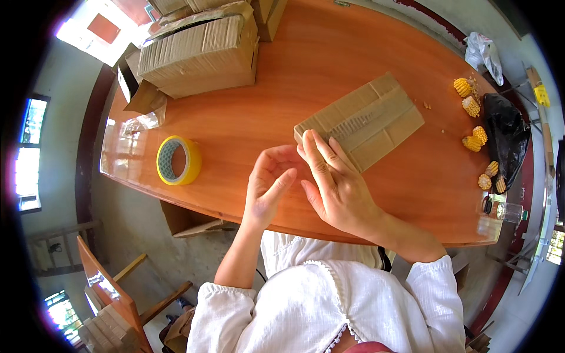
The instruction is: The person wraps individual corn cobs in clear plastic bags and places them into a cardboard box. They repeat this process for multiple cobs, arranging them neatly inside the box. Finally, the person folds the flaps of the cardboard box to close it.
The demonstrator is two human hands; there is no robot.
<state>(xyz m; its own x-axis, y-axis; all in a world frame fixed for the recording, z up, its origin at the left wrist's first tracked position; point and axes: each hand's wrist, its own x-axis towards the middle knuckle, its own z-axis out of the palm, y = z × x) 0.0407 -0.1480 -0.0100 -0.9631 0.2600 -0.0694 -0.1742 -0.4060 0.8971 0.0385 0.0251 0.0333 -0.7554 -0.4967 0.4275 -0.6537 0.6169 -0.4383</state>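
Note:
A flat cardboard box (375,114) lies slantwise on the wooden table (212,128), with tape along its top and a printed or scuffed patch. My right hand (337,185) rests its fingertips at the box's near left corner, palm down. Just left of it my left hand (273,181) is raised over the table, fingers curled loosely and thumb apart, with nothing seen in it. Further left a roll of yellow tape (193,160) stands on the table. The underside of the box is hidden.
Large cardboard boxes (194,57) stand at the back left, near a clear plastic wrapper (143,122). Along the right edge lie several pieces of corn cob (471,107), a black plastic bag (505,132) and a clear bottle (507,212). A wooden board (108,291) stands below left.

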